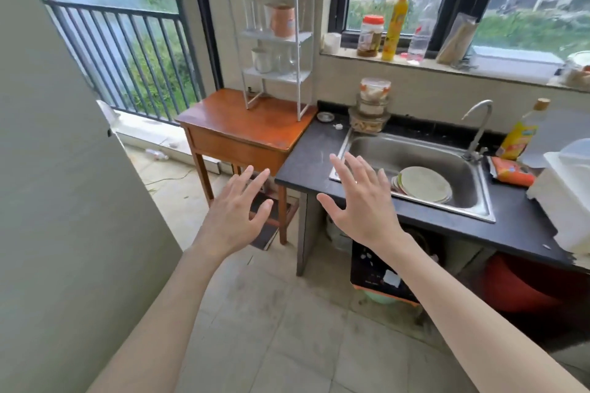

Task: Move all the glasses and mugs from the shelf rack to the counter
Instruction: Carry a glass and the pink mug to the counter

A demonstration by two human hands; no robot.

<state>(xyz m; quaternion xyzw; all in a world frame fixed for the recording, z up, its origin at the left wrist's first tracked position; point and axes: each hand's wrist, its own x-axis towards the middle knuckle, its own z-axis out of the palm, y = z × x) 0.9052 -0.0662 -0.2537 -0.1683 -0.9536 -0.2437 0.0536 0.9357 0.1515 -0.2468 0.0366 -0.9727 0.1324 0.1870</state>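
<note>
Fingers [255, 180] of both hands spread, empty; shelf rack [274, 38] on wooden table [230, 124], black counter [306, 156] beside.

A white wire rack [274, 38] stands at the upper middle of the frame, on the back right part of a brown wooden side table [242, 128]. Its top shelf looks bare. The middle shelf holds an orange mug [282, 22] with clear glasses [252, 14] to its left. The lower shelf holds a white mug [261, 60] on the left and clear glasses [289, 60] to its right.

Right of the wooden one, touching it, runs a dark table [306, 156] with a steel sink [412, 166] set into it. At its back, by the sink's far left corner, stands a stack of clear jars [372, 108], with a small round lid [325, 117] to their left. On the right lie an orange packet [510, 171], a yellow bottle [522, 134] and a white box [565, 198].
</note>
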